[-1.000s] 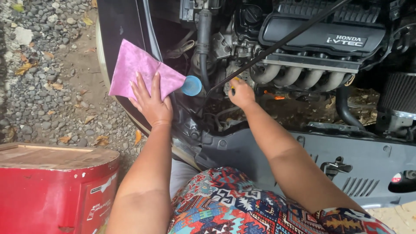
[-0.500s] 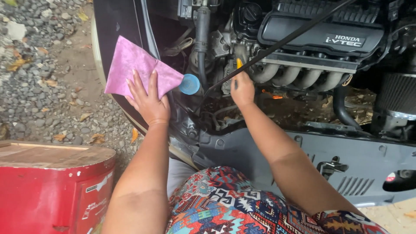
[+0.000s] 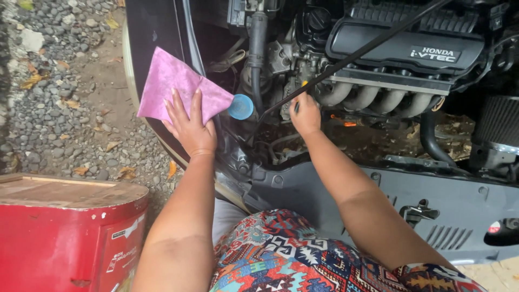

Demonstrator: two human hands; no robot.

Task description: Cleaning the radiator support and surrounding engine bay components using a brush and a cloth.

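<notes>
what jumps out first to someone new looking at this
The bright pink cloth spread on the car's left fender, with the left hand flat on it. Beside it sits a round blue cap, while the right hand reaches into the engine bay at a small yellow handle.

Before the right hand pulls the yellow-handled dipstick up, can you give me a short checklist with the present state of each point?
1. Right hand has a grip on the dipstick handle: cannot tell, the fingers cover most of it.
2. Pink cloth is ready: ok, the left hand presses it flat on the car's edge.
3. Hood prop rod stands apart from the right hand: not ok, it crosses just above the hand.
4. Blue cap is closed: ok, it sits on its neck beside the cloth.
5. Black oil filler cap is on: ok.
</notes>
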